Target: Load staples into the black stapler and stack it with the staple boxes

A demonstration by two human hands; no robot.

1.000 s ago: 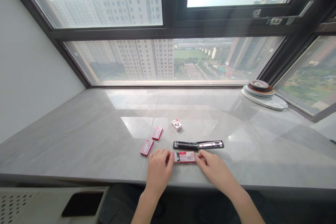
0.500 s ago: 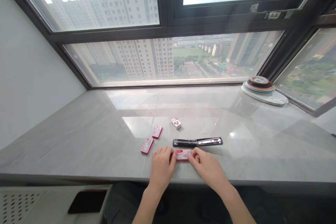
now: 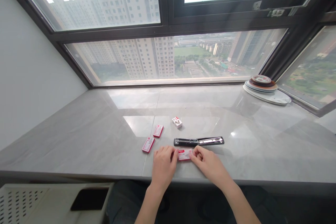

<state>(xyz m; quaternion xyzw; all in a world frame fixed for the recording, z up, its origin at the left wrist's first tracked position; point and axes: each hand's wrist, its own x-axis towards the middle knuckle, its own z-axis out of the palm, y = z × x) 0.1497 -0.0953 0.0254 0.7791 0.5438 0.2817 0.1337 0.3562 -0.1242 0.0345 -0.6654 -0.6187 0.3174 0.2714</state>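
A small red-and-white staple box [image 3: 185,154] lies near the counter's front edge, between my two hands. My left hand [image 3: 165,164] is closed at its left end, thumb and curled fingers against it. At the right end, my right hand [image 3: 206,162] pinches the box with thumb and bent fingers. Just beyond them lies a black stapler [image 3: 198,141], folded open nearly flat with its metal channel showing. Two pink-edged boxes, a nearer one [image 3: 148,145] and a farther one [image 3: 158,131], lie to the left. A small white box with red marks [image 3: 177,122] sits behind the stapler.
The grey marble-look counter [image 3: 91,140] runs up to a dark window frame [image 3: 168,85]. Stacked plates [image 3: 262,85] stand at the back right corner. Below the counter on the left is a pale surface with a black rectangular object [image 3: 89,199] on it.
The view has shifted slightly. My left thumb has drawn back a little from the top of the staple box, so more of its left end shows. The stapler and other boxes stay put.
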